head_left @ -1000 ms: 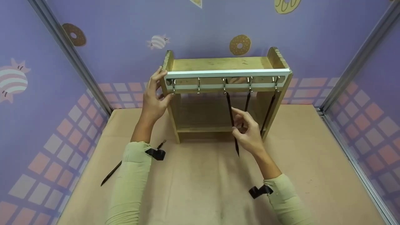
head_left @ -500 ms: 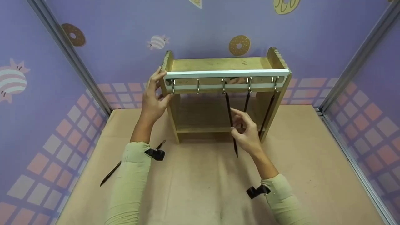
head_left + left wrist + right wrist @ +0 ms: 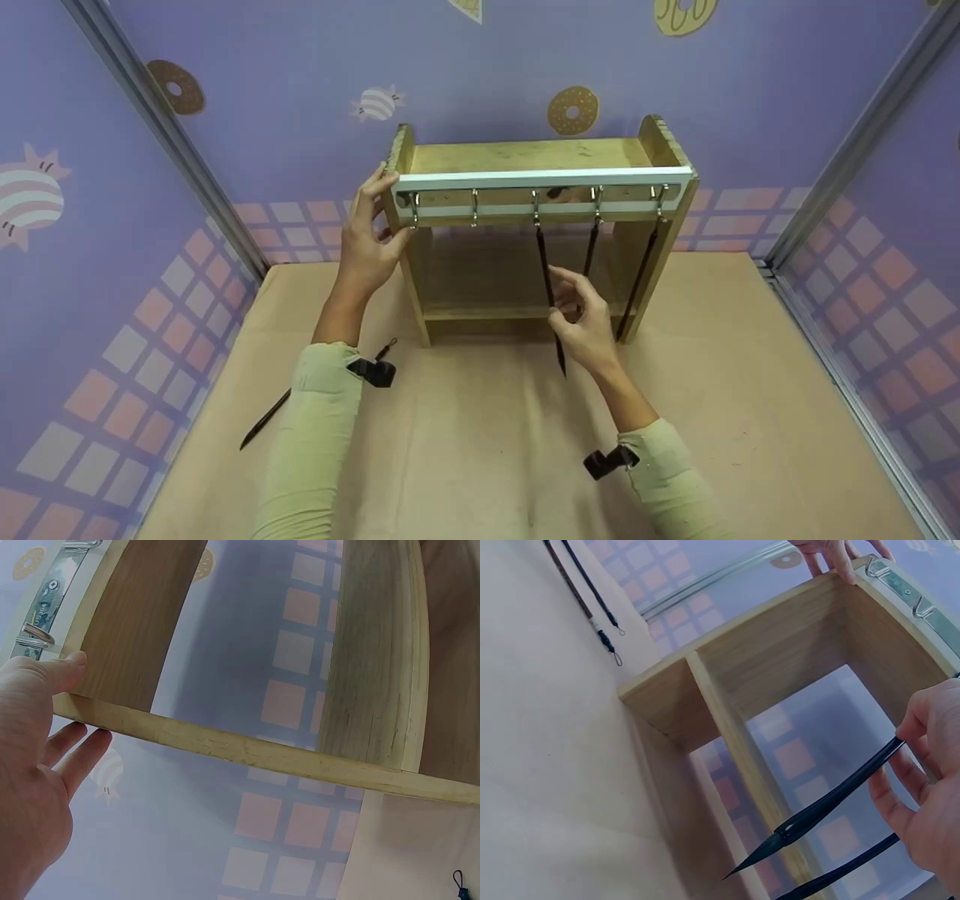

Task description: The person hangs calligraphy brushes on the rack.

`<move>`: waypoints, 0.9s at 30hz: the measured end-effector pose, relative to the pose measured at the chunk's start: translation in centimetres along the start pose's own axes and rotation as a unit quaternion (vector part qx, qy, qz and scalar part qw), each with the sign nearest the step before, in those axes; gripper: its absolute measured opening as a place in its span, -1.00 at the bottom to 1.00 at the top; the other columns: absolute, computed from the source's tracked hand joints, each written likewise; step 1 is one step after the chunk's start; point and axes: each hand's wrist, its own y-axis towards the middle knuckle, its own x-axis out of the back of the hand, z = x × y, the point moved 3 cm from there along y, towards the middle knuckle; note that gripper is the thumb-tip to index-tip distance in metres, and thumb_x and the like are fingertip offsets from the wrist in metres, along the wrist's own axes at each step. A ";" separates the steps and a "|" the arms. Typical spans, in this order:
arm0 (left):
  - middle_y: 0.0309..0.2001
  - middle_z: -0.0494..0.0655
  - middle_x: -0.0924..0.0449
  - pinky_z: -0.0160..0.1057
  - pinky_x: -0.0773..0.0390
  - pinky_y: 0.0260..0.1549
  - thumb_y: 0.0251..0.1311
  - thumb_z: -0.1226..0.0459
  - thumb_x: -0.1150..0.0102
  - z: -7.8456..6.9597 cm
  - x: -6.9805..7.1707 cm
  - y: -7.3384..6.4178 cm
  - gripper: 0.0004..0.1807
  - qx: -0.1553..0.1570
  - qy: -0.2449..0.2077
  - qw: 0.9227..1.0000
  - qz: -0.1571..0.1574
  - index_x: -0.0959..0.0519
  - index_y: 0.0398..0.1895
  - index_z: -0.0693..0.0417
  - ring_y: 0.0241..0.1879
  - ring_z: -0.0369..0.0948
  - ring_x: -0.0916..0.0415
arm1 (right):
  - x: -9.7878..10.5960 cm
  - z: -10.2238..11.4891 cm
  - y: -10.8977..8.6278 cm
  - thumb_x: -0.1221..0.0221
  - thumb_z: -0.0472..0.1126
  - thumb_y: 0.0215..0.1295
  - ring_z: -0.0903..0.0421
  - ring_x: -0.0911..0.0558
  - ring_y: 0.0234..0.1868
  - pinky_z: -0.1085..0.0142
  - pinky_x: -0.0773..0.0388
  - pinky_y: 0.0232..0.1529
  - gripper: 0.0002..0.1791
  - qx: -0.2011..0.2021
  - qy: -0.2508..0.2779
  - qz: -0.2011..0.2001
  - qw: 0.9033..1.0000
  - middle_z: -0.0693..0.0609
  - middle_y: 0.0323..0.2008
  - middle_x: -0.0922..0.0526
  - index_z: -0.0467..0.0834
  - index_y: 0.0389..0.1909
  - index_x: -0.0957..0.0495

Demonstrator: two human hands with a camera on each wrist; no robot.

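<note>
My right hand pinches a dark calligraphy brush by its handle, bristles pointing down. The brush's top end is directly below the middle metal hook; whether its loop sits on the hook is too small to tell. My left hand grips the upper left side of a wooden shelf, thumb in front and fingers around the outside. Across the shelf's top front runs a white rail with several hooks. Two other brushes hang from its right-hand hooks, one of them the rightmost brush.
A dark brush lies on the tabletop at the left, partly hidden by my left sleeve. In the right wrist view a second brush lies beside it. Patterned wall panels stand behind and at both sides.
My right hand has moved slightly left with the brush, bringing its top end from just right of the middle hook to below it. My left hand keeps its grip on the shelf.
</note>
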 end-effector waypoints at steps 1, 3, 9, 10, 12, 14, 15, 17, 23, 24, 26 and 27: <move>0.81 0.28 -0.07 0.35 -0.77 0.28 0.40 0.61 -0.36 0.0 0.0 0.0 -0.20 0.000 -0.001 1.000 0.000 -0.34 0.65 0.15 0.65 0.29 -0.42 | -0.1 -0.1 0.0 -0.14 -0.59 0.38 0.24 -0.55 -0.09 0.46 -0.58 -0.03 -0.35 -0.002 0.000 -0.001 1.000 -0.28 -0.04 -0.66 -0.25 0.48 -0.60; 0.82 0.27 -0.07 0.36 -0.77 0.27 0.40 0.61 -0.36 0.0 0.0 0.0 -0.20 -0.002 -0.001 1.000 -0.001 -0.34 0.65 0.15 0.65 0.29 -0.42 | -0.2 -0.2 -0.1 -0.13 -0.60 0.37 0.24 -0.57 -0.10 0.45 -0.61 -0.03 -0.34 -0.008 0.002 -0.001 1.000 -0.27 -0.04 -0.66 -0.24 0.47 -0.61; 0.82 0.28 -0.07 0.36 -0.78 0.26 0.40 0.63 -0.33 -0.1 0.1 0.1 -0.22 -0.006 -0.001 1.000 -0.001 -0.35 0.64 0.16 0.64 0.29 -0.44 | -0.6 -0.8 -0.2 -0.12 -0.63 0.31 0.08 -0.66 -0.11 0.42 -0.68 -0.06 -0.28 -0.038 0.028 0.019 0.999 -0.33 -0.05 -0.67 -0.24 0.51 -0.57; 0.82 0.28 -0.07 0.36 -0.78 0.26 0.40 0.63 -0.33 -0.1 0.1 0.1 -0.21 -0.005 -0.002 1.000 -0.001 -0.35 0.64 0.16 0.64 0.28 -0.44 | -0.7 -1.0 -0.3 -0.12 -0.63 0.30 0.03 -0.68 -0.09 0.42 -0.68 -0.05 -0.27 -0.045 0.035 0.025 0.998 -0.36 -0.04 -0.68 -0.25 0.52 -0.56; 0.82 0.27 -0.07 0.35 -0.78 0.27 0.39 0.64 -0.33 -0.1 0.1 0.0 -0.21 -0.003 -0.002 1.000 -0.001 -0.35 0.65 0.15 0.64 0.28 -0.44 | -0.9 -1.3 -0.4 -0.12 -0.62 0.31 -0.02 -0.71 -0.06 0.42 -0.69 -0.02 -0.26 -0.060 0.052 0.035 0.996 -0.45 0.01 -0.70 -0.27 0.54 -0.53; 0.82 0.26 -0.06 0.35 -0.77 0.29 0.40 0.63 -0.33 -0.1 0.1 0.0 -0.20 0.000 -0.002 1.000 0.000 -0.35 0.65 0.14 0.65 0.27 -0.42 | -1.1 -1.6 -0.6 -0.13 -0.62 0.34 -0.01 -0.76 -0.04 0.41 -0.73 0.03 -0.27 -0.075 0.071 0.048 0.993 -0.52 0.06 -0.71 -0.31 0.57 -0.48; 0.83 0.25 -0.05 0.36 -0.76 0.30 0.41 0.63 -0.33 -0.1 0.1 0.0 -0.20 0.003 -0.002 1.000 0.001 -0.35 0.66 0.14 0.66 0.28 -0.41 | -1.1 -1.7 -0.7 -0.12 -0.62 0.36 0.00 -0.77 -0.03 0.40 -0.74 0.05 -0.27 -0.082 0.082 0.054 0.992 -0.55 0.09 -0.70 -0.33 0.58 -0.45; 0.83 0.24 -0.04 0.37 -0.75 0.31 0.42 0.61 -0.33 -0.1 0.0 -0.1 -0.20 0.006 -0.001 1.000 0.004 -0.34 0.67 0.13 0.68 0.28 -0.38 | -1.3 -1.8 -0.9 -0.13 -0.61 0.41 0.06 -0.80 -0.02 0.40 -0.77 0.09 -0.30 -0.091 0.096 0.060 0.989 -0.56 0.12 -0.70 -0.35 0.59 -0.42; 0.83 0.26 -0.03 0.38 -0.74 0.33 0.44 0.59 -0.34 0.0 0.0 -0.1 -0.21 0.008 -0.003 1.000 0.005 -0.33 0.67 0.14 0.68 0.29 -0.37 | -1.6 -1.9 -1.2 -0.20 -0.57 0.49 -0.22 -0.75 0.21 0.47 -0.72 0.16 -0.35 -0.088 0.111 0.068 0.988 -0.57 0.28 -0.65 -0.39 0.58 -0.42; 0.83 0.26 -0.03 0.37 -0.74 0.32 0.43 0.60 -0.34 0.0 0.0 -0.1 -0.21 0.007 -0.003 1.000 0.005 -0.33 0.67 0.14 0.68 0.29 -0.38 | -1.6 -1.9 -1.2 -0.20 -0.57 0.50 -0.27 -0.73 0.25 0.48 -0.71 0.17 -0.35 -0.085 0.114 0.069 0.987 -0.56 0.32 -0.63 -0.40 0.59 -0.41; 0.83 0.27 -0.03 0.36 -0.75 0.32 0.43 0.61 -0.33 0.0 0.0 -0.1 -0.21 0.005 -0.003 1.000 0.004 -0.33 0.67 0.15 0.67 0.29 -0.39 | -1.7 -2.0 -1.2 -0.20 -0.56 0.51 -0.31 -0.68 0.30 0.49 -0.69 0.20 -0.34 -0.082 0.117 0.073 0.987 -0.56 0.38 -0.59 -0.40 0.60 -0.40; 0.83 0.27 -0.04 0.36 -0.75 0.31 0.43 0.61 -0.33 0.0 0.0 -0.1 -0.21 0.004 -0.002 1.000 0.003 -0.33 0.66 0.15 0.67 0.29 -0.39 | -1.8 -2.0 -1.2 -0.21 -0.56 0.51 -0.31 -0.67 0.32 0.48 -0.68 0.23 -0.34 -0.081 0.118 0.075 0.987 -0.56 0.41 -0.57 -0.40 0.60 -0.40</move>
